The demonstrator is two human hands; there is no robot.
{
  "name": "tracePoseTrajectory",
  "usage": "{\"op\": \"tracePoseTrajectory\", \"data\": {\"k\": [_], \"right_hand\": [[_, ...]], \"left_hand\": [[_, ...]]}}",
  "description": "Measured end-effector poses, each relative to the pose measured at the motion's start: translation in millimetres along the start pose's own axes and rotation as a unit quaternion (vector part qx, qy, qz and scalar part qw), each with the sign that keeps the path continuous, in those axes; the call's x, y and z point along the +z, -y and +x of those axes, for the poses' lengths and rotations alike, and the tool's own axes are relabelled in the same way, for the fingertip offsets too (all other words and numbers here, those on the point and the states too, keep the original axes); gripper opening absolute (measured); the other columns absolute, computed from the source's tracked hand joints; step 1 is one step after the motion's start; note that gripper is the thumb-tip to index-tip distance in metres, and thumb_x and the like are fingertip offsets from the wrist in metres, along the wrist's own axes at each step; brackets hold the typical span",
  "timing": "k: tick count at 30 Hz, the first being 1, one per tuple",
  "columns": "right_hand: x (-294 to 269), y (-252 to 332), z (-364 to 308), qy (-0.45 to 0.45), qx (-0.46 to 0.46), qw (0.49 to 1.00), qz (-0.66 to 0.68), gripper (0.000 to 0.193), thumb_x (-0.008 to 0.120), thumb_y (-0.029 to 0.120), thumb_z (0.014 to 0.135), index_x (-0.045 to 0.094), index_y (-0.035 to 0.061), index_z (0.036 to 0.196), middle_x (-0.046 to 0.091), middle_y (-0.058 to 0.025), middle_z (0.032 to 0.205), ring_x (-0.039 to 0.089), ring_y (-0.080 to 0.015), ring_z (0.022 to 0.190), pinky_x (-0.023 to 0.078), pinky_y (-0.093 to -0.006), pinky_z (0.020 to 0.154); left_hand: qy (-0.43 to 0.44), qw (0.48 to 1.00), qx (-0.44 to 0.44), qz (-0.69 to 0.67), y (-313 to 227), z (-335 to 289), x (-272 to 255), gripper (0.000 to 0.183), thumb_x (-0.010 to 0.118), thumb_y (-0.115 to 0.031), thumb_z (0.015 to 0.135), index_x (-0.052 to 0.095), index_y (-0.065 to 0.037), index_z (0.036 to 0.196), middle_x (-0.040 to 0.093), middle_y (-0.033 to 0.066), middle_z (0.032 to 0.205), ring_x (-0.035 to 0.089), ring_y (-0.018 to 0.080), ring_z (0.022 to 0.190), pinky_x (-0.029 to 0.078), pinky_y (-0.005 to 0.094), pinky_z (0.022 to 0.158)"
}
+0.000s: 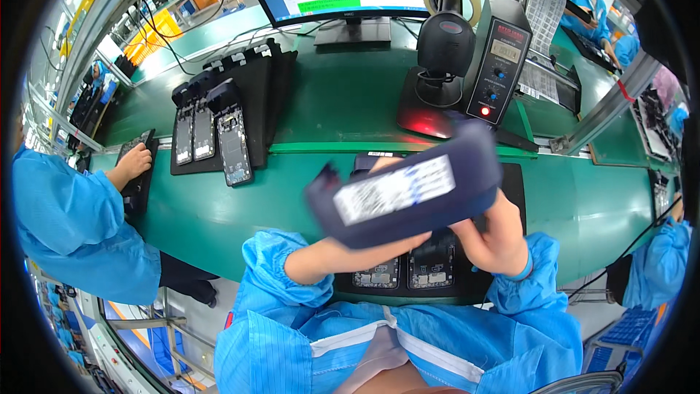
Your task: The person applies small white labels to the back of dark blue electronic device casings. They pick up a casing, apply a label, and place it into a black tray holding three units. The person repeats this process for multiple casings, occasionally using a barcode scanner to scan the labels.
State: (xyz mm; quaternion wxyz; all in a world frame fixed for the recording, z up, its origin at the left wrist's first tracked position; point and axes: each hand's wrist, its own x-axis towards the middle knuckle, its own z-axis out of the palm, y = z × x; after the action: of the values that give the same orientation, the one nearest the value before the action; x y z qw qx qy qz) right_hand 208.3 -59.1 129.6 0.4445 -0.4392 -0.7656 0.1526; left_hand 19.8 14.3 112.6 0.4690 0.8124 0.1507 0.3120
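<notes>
One dark labelled block (408, 190) — partly covering the right hand (496, 237).

The person wears a loose light-blue work jacket (273, 350), which has fine dark lines. Its left sleeve (273, 270) and right sleeve (539, 288) are gathered near the cuffs. A whitish band (339, 343) borders the open neck, above a greyish inner garment (375, 361).
</notes>
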Motion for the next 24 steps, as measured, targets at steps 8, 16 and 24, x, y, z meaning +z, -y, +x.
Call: {"op": "tracePoseTrajectory", "data": {"k": [8, 16, 24], "right_hand": [[-10.2, -57.2, -99.3, -0.322, 0.328, 0.878, 0.137, 0.044, 0.047, -0.004, 0.082, 0.034, -0.0073, 0.124, 0.051, -0.0154, 0.111, 0.052, -0.0173, 0.097, 0.040, -0.0261, 0.085], [20.1, -75.0, -133.5, -0.326, 0.440, 0.830, 0.106, 0.043, 0.047, -0.001, 0.083, 0.035, -0.0059, 0.125, 0.053, -0.0041, 0.090, 0.051, -0.0087, 0.081, 0.039, -0.0188, 0.073], [17.7, -81.4, -128.1, -0.296, 0.440, 0.844, 0.079, 0.043, 0.047, -0.003, 0.079, 0.041, -0.0047, 0.122, 0.041, 0.0040, 0.071, 0.040, -0.0028, 0.065, 0.033, -0.0145, 0.061]], "left_hand": [[-0.107, 0.941, -0.201, 0.249, 68.5, -92.6, 4.6, 0.071, 0.066, -0.015, 0.069, 0.029, 0.000, 0.127, 0.024, 0.0215, 0.130, 0.029, 0.0377, 0.119, 0.028, 0.0451, 0.096], [-0.067, 0.913, -0.254, 0.312, 80.6, -119.7, 23.3, 0.075, 0.062, -0.036, 0.070, 0.031, 0.000, 0.127, 0.014, 0.0269, 0.135, 0.021, 0.0471, 0.120, 0.014, 0.0580, 0.096], [-0.066, 0.911, -0.249, 0.322, 80.6, -111.0, 23.0, 0.068, 0.062, -0.031, 0.068, 0.038, -0.002, 0.125, 0.027, 0.0222, 0.133, 0.026, 0.0446, 0.119, 0.013, 0.0570, 0.097]]}}
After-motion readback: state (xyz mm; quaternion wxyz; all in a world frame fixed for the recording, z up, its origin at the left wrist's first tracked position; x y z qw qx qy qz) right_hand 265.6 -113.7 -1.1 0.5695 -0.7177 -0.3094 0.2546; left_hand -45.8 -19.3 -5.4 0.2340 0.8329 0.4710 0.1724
